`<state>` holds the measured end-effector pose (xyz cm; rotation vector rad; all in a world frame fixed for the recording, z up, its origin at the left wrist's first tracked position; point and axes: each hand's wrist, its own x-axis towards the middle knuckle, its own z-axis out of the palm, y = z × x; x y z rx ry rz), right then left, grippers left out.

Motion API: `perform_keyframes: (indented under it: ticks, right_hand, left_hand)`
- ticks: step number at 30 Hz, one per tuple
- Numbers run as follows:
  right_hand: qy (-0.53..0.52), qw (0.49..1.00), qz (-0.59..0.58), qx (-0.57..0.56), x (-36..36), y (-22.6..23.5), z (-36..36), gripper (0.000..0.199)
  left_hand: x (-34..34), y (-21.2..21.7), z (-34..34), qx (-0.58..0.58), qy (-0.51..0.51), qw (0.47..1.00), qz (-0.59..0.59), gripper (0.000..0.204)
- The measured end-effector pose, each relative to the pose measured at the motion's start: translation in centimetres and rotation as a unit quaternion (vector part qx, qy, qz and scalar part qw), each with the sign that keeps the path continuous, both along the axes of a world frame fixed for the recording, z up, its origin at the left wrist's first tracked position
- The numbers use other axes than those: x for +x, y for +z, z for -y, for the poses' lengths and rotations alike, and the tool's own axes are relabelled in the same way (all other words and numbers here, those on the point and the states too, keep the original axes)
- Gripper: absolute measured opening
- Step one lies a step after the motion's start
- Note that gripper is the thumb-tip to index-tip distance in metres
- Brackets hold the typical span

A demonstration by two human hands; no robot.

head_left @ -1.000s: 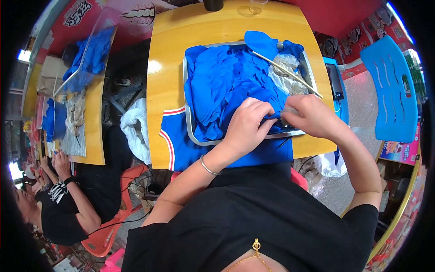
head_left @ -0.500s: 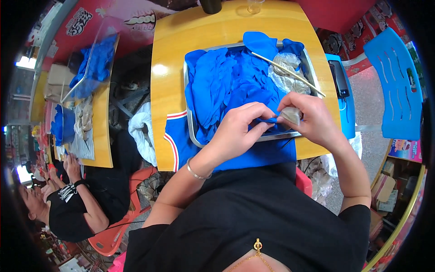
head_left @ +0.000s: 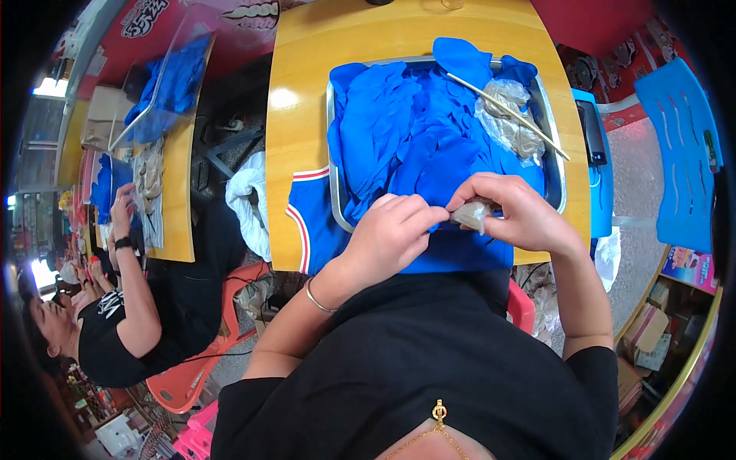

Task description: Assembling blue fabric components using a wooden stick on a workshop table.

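Note:
In front of me a metal tray (head_left: pixel 564 201) holds a heap of loose blue fabric pieces (head_left: pixel 437 157). My left hand (head_left: pixel 391 234) is closed over the tray's near edge, thumb and fingertips pinched at a bit of blue fabric, most of which its fingers hide. Its fingertips meet those of my right hand (head_left: pixel 517 211). That hand is curled around a small greyish-brown bundle (head_left: pixel 474 215) in clear plastic. Inside the tray at the right lies a larger clear plastic bag (head_left: pixel 510 126) of similar brownish stuff, with a thin wooden stick (head_left: pixel 507 115) across it.
A blue garment with red and white trim (head_left: pixel 310 211) lies under the tray on the yellow table (head_left: pixel 299 107). At the right stand a blue chair (head_left: pixel 678 146) and a dark phone-like device (head_left: pixel 592 134). Another person (head_left: pixel 138 322) works at a table on the left.
My left hand's fingers have closed in, and both hands sit slightly lower against the tray. The view has shifted a little. The other person's arm has reached up toward the blue container.

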<state>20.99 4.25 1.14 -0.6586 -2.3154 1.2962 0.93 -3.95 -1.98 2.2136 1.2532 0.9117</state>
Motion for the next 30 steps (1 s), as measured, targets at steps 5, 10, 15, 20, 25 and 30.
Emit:
perform_keyframes:
  ticks: [5,10,15,20,25,30]
  right_hand:
    - [-0.053,0.992,0.089,-0.076,-1.4,1.6,2.4,0.017]
    - [-0.069,0.981,0.133,-0.123,-2.7,0.6,4.3,0.017]
    - [0.0,0.989,0.101,-0.106,-2.9,-1.2,4.9,0.016]
    - [-0.067,0.993,0.071,-0.061,-3.3,-2.1,6.1,0.011]
    - [-0.109,0.991,0.082,-0.008,-4.0,-3.3,7.6,0.014]
    - [-0.103,0.991,0.076,0.037,-4.2,-3.6,8.2,0.016]
  left_hand:
    - [-1.0,0.3,2.3,0.027,-0.018,0.999,-0.04,0.028]
    - [-1.5,-0.9,4.0,-0.019,-0.014,0.999,-0.044,0.015]
    - [-2.0,-1.5,4.7,-0.012,-0.037,0.993,-0.109,0.014]
    - [-2.1,-2.8,5.3,-0.004,-0.002,0.993,-0.121,0.006]
    - [-2.1,-3.6,6.0,-0.026,0.042,0.998,-0.047,0.013]
    - [-2.3,-4.1,6.3,-0.067,0.068,0.994,0.057,0.017]
